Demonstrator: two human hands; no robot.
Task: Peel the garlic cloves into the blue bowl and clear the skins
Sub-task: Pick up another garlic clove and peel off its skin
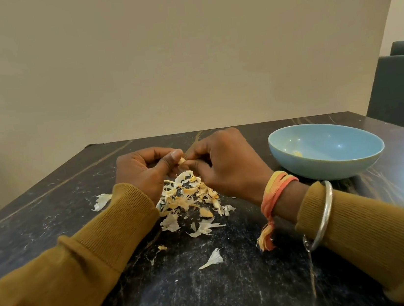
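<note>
Peeled clove (297, 153) in blue bowl (326, 165)

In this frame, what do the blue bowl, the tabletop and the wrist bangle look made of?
Blue bowl: probably glazed ceramic, glossy with pinpoint highlights. Tabletop: dark polished stone or marble-look laminate; veined, reflective. Bangle: silvery metal, smooth sheen.

garlic clove (182, 161): pale, pinched between fingertips | blue bowl (330, 161): upright, right | skins (189, 200): heaped mid-table
</note>
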